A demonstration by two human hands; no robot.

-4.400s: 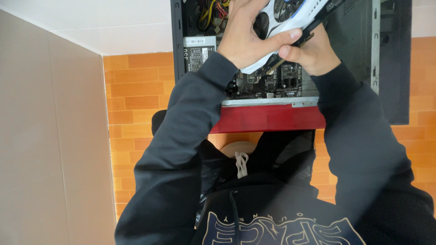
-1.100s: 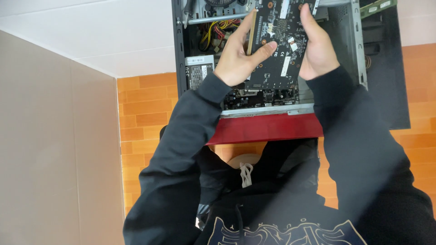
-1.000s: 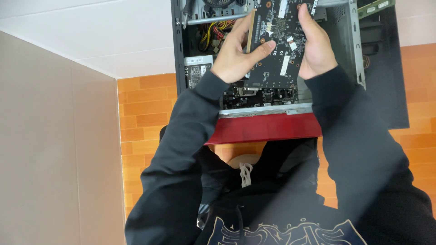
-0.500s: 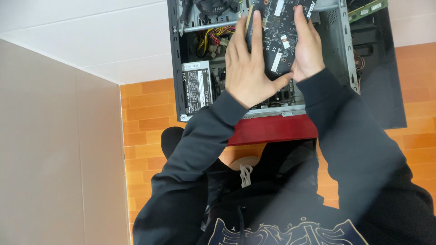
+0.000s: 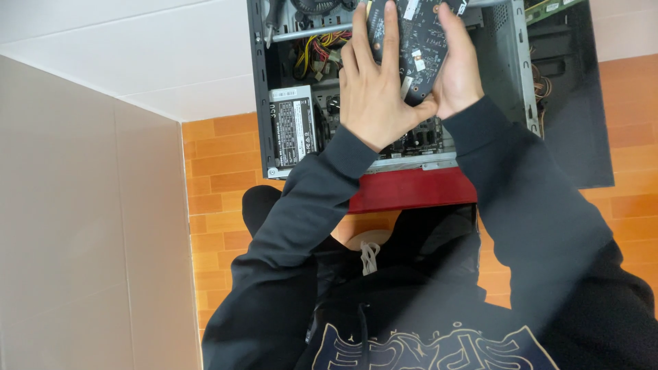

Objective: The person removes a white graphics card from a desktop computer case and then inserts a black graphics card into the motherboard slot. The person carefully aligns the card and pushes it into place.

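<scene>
Both my hands are wrapped around a dark circuit board (image 5: 415, 41), which I'm holding just above the open computer case (image 5: 391, 89). My left hand (image 5: 377, 96) lies flat against its back face, fingers stretched long, thumb hooked under the bottom edge. My right hand (image 5: 458, 72) clamps the other side, fingers curled over the edge. So it's pinched between my two palms, tilted a bit. Not much room: the case's metal frame runs close on both sides. Left of my hands sits the grey power supply (image 5: 293, 127) with a bundle of yellow and red wires (image 5: 319, 51) above it. A red edge (image 5: 411, 188) runs under the case, over the orange tiled floor (image 5: 219, 185).
</scene>
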